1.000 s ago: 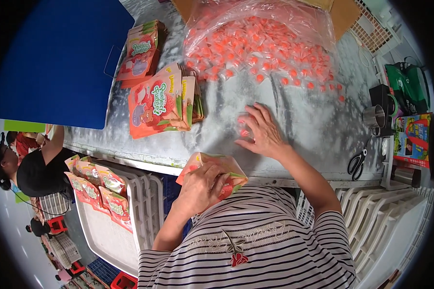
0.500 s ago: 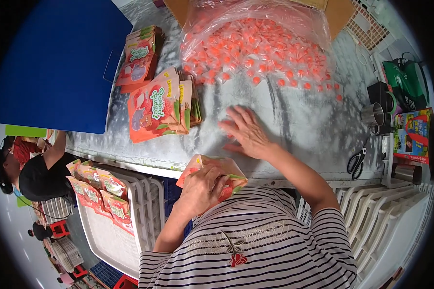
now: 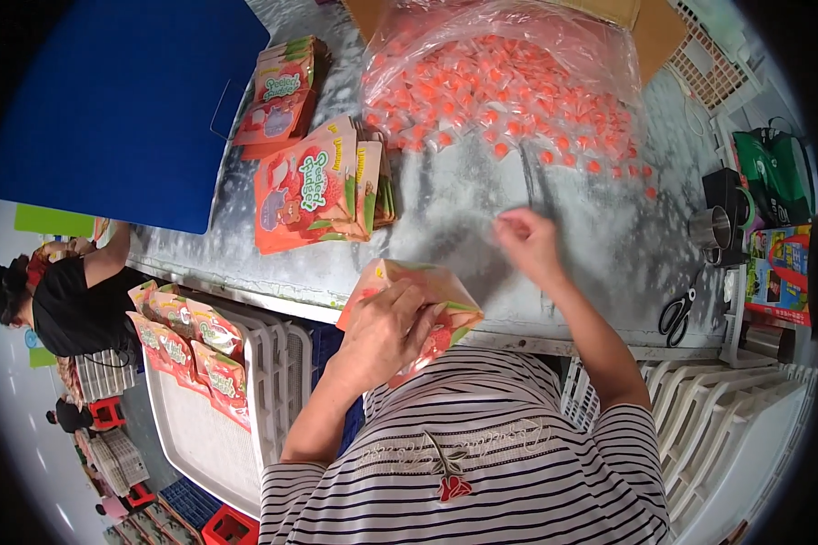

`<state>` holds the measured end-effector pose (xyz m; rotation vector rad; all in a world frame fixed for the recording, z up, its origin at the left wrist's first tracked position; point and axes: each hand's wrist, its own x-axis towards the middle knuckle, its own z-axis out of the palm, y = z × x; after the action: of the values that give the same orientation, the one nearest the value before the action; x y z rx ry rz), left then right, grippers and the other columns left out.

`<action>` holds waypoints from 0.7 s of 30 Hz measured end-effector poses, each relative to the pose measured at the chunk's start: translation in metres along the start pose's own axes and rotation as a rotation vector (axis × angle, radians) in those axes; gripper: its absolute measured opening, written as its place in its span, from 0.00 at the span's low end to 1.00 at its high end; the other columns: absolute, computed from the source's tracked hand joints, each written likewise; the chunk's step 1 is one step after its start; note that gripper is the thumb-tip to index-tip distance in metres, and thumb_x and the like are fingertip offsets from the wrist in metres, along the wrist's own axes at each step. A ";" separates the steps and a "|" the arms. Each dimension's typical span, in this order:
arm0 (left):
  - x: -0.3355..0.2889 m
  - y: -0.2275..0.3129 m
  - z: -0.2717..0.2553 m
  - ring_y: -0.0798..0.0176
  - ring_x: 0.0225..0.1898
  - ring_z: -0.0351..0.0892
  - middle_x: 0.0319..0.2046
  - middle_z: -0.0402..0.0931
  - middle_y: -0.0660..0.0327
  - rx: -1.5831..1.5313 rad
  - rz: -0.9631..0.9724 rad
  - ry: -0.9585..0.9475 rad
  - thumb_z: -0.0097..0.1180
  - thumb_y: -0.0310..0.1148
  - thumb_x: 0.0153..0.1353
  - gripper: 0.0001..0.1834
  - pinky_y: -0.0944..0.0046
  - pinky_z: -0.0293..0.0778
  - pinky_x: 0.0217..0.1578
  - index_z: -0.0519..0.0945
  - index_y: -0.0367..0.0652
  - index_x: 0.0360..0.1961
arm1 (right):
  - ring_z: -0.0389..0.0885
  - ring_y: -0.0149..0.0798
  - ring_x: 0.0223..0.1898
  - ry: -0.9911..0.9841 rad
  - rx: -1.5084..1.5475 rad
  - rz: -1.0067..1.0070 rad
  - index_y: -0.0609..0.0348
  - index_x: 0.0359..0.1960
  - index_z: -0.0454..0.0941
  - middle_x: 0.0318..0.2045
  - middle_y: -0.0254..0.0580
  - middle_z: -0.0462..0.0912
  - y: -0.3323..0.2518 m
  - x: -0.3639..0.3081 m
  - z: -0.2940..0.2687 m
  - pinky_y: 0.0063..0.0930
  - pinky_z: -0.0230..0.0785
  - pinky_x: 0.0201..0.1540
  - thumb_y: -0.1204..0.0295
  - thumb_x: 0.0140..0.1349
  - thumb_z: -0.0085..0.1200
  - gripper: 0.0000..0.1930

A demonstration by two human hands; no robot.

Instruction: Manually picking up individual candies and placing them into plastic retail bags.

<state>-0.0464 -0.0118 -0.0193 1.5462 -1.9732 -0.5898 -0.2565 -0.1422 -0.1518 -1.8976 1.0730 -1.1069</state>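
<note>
My left hand grips a pink-red printed candy pouch at the table's front edge, close to my body. Its fingers wrap over the pouch front, and the pouch opening faces the table. To the right, my right hand hovers over the table with its fingers curled together. Whatever they may hold is hidden. Beyond it lies a heap of small wrapped red-orange candies, partly under clear plastic film. Left of the heap rest a stack of flat pouches and a second stack.
A large blue panel covers the far left. Filled pouches stand on stacked white trays below the table edge. Black scissors and a metal cup lie at right. Another person works at far left.
My right hand has drawn back to the right and up off the tabletop, its spread fingers now curled together. My left hand keeps its hold on the pouch. The view has shifted slightly.
</note>
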 end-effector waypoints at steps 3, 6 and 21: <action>0.006 0.001 0.003 0.47 0.29 0.78 0.31 0.77 0.53 0.043 -0.006 -0.062 0.58 0.30 0.58 0.07 0.53 0.75 0.28 0.76 0.38 0.33 | 0.65 0.22 0.16 0.019 0.888 0.836 0.61 0.39 0.78 0.27 0.35 0.78 -0.043 0.022 -0.020 0.15 0.54 0.16 0.67 0.61 0.58 0.11; 0.011 0.002 0.013 0.47 0.29 0.79 0.32 0.77 0.52 0.033 0.048 -0.052 0.57 0.30 0.58 0.07 0.53 0.75 0.28 0.76 0.37 0.33 | 0.66 0.21 0.18 -0.143 1.332 0.697 0.60 0.41 0.78 0.27 0.35 0.78 -0.080 0.026 -0.021 0.15 0.55 0.17 0.67 0.62 0.56 0.11; 0.017 0.011 0.012 0.47 0.30 0.78 0.30 0.76 0.52 -0.199 -0.007 0.023 0.59 0.25 0.56 0.06 0.53 0.74 0.29 0.76 0.36 0.34 | 0.78 0.47 0.45 -0.330 0.098 -0.136 0.67 0.43 0.73 0.45 0.53 0.75 -0.117 -0.001 -0.009 0.31 0.72 0.46 0.78 0.63 0.49 0.09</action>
<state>-0.0650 -0.0258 -0.0184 1.4325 -1.8320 -0.7432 -0.2284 -0.0928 -0.0491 -2.0098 0.7038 -0.8602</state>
